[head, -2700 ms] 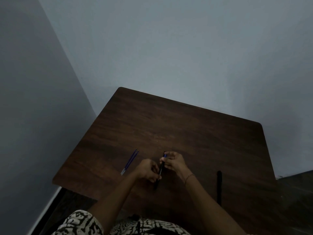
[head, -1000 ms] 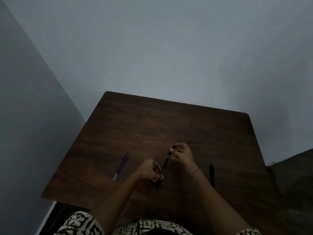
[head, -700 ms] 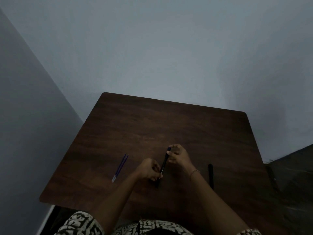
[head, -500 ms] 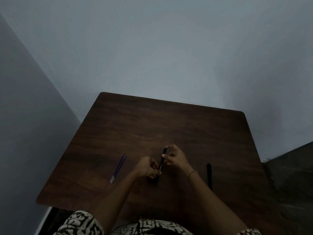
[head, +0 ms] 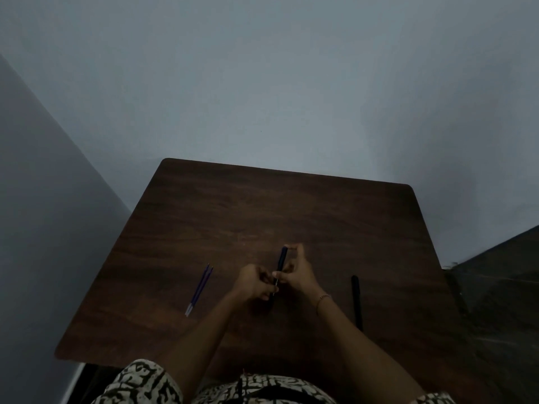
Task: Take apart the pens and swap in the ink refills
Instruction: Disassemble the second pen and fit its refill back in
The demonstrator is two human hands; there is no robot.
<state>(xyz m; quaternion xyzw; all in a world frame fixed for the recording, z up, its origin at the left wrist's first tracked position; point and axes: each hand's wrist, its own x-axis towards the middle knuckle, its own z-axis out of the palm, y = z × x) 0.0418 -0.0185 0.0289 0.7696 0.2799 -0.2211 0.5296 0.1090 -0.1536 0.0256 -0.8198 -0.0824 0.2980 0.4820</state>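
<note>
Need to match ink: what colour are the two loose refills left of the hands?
The refills are blue-violet with whitish near ends; head view.

Open tabletop [head: 262, 205] stretches toward the wall [head: 262, 83]; two refills [head: 199, 288] lie at the left, a black pen [head: 355, 301] at the right.

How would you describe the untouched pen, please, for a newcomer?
Start at the dark wooden table. Right of the right hand lies a black pen. It is thick and black, unlike the thin blue refills at left, and no hand holds it, unlike the other pen.
</note>
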